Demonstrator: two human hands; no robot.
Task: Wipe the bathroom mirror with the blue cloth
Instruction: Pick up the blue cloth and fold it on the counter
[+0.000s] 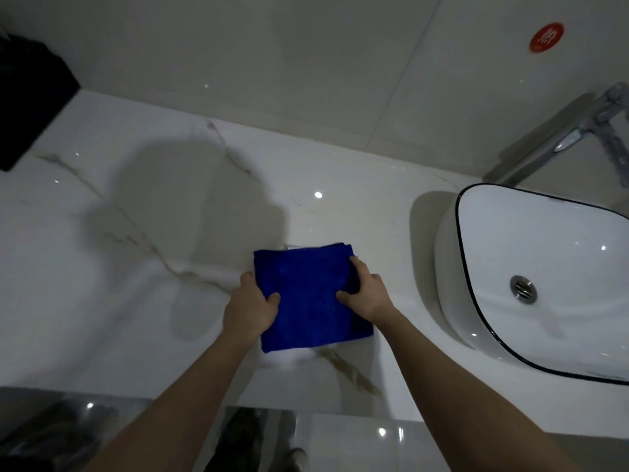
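Two hands held the cloth: my left hand (250,308) pinched its left edge with the thumb on top, and my right hand (366,294) gripped its right edge the same way, fingers curled round the side. The blue cloth (306,298) was folded into a thick square, low over the counter (136,267), just left of the basin (446,267). I could not tell whether it rested on the stone or hung just above it. Something pale showed at its near edge, and I could not make out what.

The mirror was not in sight, so I judged the step to be getting the cloth up and ready. To do that well I needed to hold the fold together, lift it flat, and present a broad pad so that no loose corner dragged.

For room, the basin stood near my right hand with its rim raised, and the tap (571,137) jutted out beyond it at the far right. The counter's near edge lay under my forearms. To the left the counter ran on as far as the black box (30,100) in the far corner. The tiled wall (272,63) rose behind.
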